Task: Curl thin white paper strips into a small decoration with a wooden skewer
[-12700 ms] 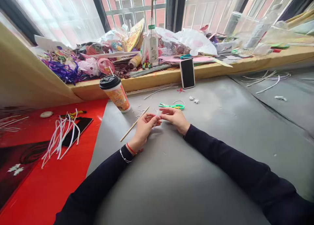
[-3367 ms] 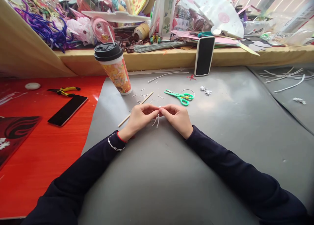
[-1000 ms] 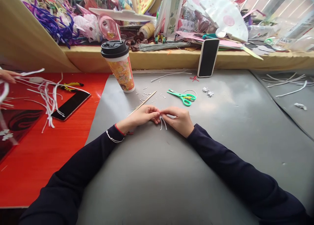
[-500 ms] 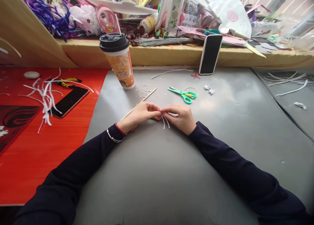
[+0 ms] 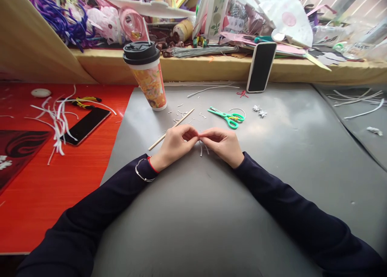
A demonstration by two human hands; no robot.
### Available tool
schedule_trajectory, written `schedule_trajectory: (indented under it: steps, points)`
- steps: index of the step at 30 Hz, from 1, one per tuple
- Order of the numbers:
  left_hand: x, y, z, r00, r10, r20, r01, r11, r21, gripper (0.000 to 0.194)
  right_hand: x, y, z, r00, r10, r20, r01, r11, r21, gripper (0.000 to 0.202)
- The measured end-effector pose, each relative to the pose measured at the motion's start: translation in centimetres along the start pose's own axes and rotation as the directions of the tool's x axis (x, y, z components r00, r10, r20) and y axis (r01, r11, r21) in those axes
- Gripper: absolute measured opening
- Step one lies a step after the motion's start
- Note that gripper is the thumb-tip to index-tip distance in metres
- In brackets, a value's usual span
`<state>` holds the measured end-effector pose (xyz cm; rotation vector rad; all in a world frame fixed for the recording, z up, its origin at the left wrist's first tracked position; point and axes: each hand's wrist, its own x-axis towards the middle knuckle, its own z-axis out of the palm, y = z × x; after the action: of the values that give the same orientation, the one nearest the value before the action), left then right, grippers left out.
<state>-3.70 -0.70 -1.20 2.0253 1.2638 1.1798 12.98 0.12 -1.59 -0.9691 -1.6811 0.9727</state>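
Observation:
Above the grey mat, the fingertips of my left hand and my right hand meet in a pinch. Both are closed on a small piece of white cord, whose two loose ends hang below the fingers. The part between the fingertips is hidden. Just behind my left hand lies a pointed wooden stick, among small white cord scraps. Green-handled scissors rest beyond my right hand. Two small white knotted pieces lie farther right.
A lidded paper cup and an upright phone stand at the mat's back. On the red surface at left are another phone, pliers and white cords. Craft supplies crowd the ledge behind.
My left hand has turned slightly, its wrist nearer me and right, uncovering more of the wooden stick. Less of the cord's hanging ends shows. The whole view has shifted slightly.

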Motion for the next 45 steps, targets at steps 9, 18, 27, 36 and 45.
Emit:
schedule_trajectory:
  steps: [9, 18, 27, 36, 45]
  points:
    - [0.03, -0.69, -0.07, 0.972, 0.229, -0.055, -0.22, 0.967, 0.125, 0.015, -0.02, 0.13, 0.08, 0.999, 0.039, -0.011, -0.038, 0.996, 0.086, 0.014]
    - [-0.04, -0.73, -0.12, 0.935, 0.341, -0.098, -0.32, 0.93, 0.182, 0.011, -0.1, -0.3, 0.43, 0.997, 0.055, -0.051, -0.049, 0.994, 0.1, 0.014]
    - [-0.07, -0.33, -0.28, 0.966, 0.246, 0.078, -0.258, 0.913, 0.316, 0.009, -0.12, 0.21, 0.46, 0.996, 0.086, -0.034, -0.082, 0.991, 0.106, 0.022]
    - [0.18, -0.39, -0.5, 0.985, 0.125, 0.122, -0.145, 0.974, 0.173, 0.009, 0.16, -0.09, -0.08, 0.991, 0.133, 0.018, -0.134, 0.991, 0.02, 0.022]
    - [0.21, -0.93, -0.15, 0.99, -0.041, 0.137, 0.043, 0.999, -0.01, 0.012, 0.48, 0.21, -0.24, 0.986, 0.164, 0.027, -0.165, 0.986, 0.005, 0.019]
